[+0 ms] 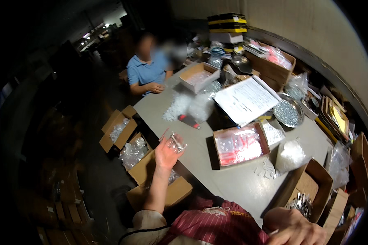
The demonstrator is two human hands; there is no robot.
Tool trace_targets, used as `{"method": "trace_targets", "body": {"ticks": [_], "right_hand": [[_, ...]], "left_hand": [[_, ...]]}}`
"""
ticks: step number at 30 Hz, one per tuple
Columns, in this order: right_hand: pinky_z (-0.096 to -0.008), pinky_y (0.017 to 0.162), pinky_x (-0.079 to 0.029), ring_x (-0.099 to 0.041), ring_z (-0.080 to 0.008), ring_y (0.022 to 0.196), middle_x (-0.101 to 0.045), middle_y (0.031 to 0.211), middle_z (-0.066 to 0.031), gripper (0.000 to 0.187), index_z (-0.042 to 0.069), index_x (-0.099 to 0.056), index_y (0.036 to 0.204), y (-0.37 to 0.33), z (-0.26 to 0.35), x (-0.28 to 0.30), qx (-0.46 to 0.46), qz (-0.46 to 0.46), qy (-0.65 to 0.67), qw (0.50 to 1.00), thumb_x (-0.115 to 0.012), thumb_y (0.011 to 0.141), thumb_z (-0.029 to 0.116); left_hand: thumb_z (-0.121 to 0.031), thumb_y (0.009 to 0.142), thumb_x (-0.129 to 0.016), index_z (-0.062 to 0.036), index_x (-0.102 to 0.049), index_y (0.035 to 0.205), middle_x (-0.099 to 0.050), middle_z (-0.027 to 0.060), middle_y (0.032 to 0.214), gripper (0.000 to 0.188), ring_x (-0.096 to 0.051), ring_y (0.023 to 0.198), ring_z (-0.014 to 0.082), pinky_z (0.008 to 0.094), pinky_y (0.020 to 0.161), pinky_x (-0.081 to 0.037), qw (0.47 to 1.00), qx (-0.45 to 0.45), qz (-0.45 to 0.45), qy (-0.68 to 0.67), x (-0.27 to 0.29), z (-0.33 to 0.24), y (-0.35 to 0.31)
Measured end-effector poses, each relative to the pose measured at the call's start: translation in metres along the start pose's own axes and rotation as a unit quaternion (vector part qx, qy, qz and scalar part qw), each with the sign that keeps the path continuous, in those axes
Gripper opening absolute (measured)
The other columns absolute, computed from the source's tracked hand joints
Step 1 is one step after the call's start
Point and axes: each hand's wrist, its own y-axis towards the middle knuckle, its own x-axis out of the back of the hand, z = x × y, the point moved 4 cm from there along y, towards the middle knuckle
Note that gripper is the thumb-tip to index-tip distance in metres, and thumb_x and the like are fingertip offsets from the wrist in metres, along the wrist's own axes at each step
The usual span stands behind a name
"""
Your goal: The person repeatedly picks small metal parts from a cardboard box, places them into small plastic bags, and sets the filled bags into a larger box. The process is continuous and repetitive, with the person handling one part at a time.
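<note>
A small clear plastic bag (pixel 176 143) with a few small pale pieces inside is in my left hand (pixel 167 156), palm up beyond the table's left edge. My right hand (pixel 294 226) is low at the bottom right, next to a cardboard box of shiny metal parts (pixel 301 204). Its fingers are curled, and the lower edge cuts them off; what they hold, if anything, is hidden. In front of me sits a shallow cardboard box (pixel 240 165) of flat clear bags with red edges (pixel 239 145). Several small white pieces (pixel 266 169) lie beside it.
Paper sheets (pixel 247 98) lie behind the shallow box, with a metal bowl of small parts (pixel 288 112) to their right. A filled bag (pixel 290 155) stands nearby. A red-and-black tool (pixel 189 121) lies near white pieces (pixel 178 106). Open cartons (pixel 141 169) flank the table's left. A person in blue (pixel 147 69) sits opposite.
</note>
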Motion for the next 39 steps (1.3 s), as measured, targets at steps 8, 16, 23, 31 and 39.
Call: {"method": "trace_targets", "body": {"ticks": [8, 16, 23, 31, 39], "right_hand": [[-0.0518, 0.076, -0.051, -0.039, -0.0067, 0.047, -0.041, 0.056, 0.008, 0.043, 0.02, -0.047, 0.06, -0.011, -0.001, 0.0, -0.116, 0.011, 0.055, 0.992, -0.049, 0.102, 0.013], [-0.0575, 0.078, -0.052, -0.048, -0.0102, 0.052, -0.05, 0.06, 0.0064, 0.029, 0.013, -0.058, 0.069, -0.005, -0.004, 0.003, -0.126, 0.021, 0.128, 0.984, -0.056, 0.098, 0.014], [-0.0546, 0.078, -0.053, -0.046, -0.0091, 0.048, -0.049, 0.058, 0.0073, 0.03, 0.014, -0.053, 0.068, 0.005, -0.006, 0.006, -0.053, 0.057, 0.101, 0.992, -0.052, 0.098, 0.011], [-0.0558, 0.076, -0.052, -0.048, -0.013, 0.051, -0.052, 0.058, 0.0035, 0.025, 0.013, -0.06, 0.071, -0.008, 0.005, 0.013, -0.086, 0.024, 0.154, 0.984, -0.055, 0.096, 0.013], [-0.0555, 0.078, -0.05, -0.051, -0.013, 0.056, -0.058, 0.065, -0.0007, 0.021, 0.01, -0.063, 0.074, -0.008, 0.002, 0.012, 0.007, 0.028, 0.216, 0.976, -0.059, 0.094, 0.01]], "left_hand": [[-0.04, 0.099, -0.055, -0.0173, -0.063, 0.095, -0.065, 0.0002, 0.085, 0.024, -0.061, 0.08, 0.0179, 0.0394, 0.072, -0.048, 0.943, -0.115, -0.303, 0.073, 0.233, -0.053, -0.032], [-0.018, 0.099, -0.052, -0.0004, -0.066, 0.101, -0.071, 0.0123, 0.088, 0.023, -0.069, 0.077, 0.023, 0.0394, 0.07, -0.059, 0.904, 0.053, -0.373, 0.203, 0.375, 0.009, -0.108], [-0.022, 0.091, -0.066, -0.008, -0.069, 0.099, -0.069, 0.0065, 0.09, 0.017, -0.067, 0.082, 0.0207, 0.0392, 0.076, -0.057, 0.864, 0.289, -0.323, 0.257, 0.328, 0.081, -0.147], [-0.022, 0.094, -0.058, -0.0062, -0.066, 0.097, -0.069, 0.0089, 0.085, 0.018, -0.067, 0.079, 0.0218, 0.0391, 0.072, -0.055, 0.965, 0.094, -0.245, 0.002, 0.352, 0.095, -0.169], [-0.02, 0.092, -0.059, -0.0006, -0.06, 0.103, -0.067, 0.0163, 0.11, 0.022, -0.064, 0.11, 0.0338, 0.055, 0.101, -0.053, 0.886, -0.144, -0.437, -0.05, 0.309, 0.045, -0.168]]}}
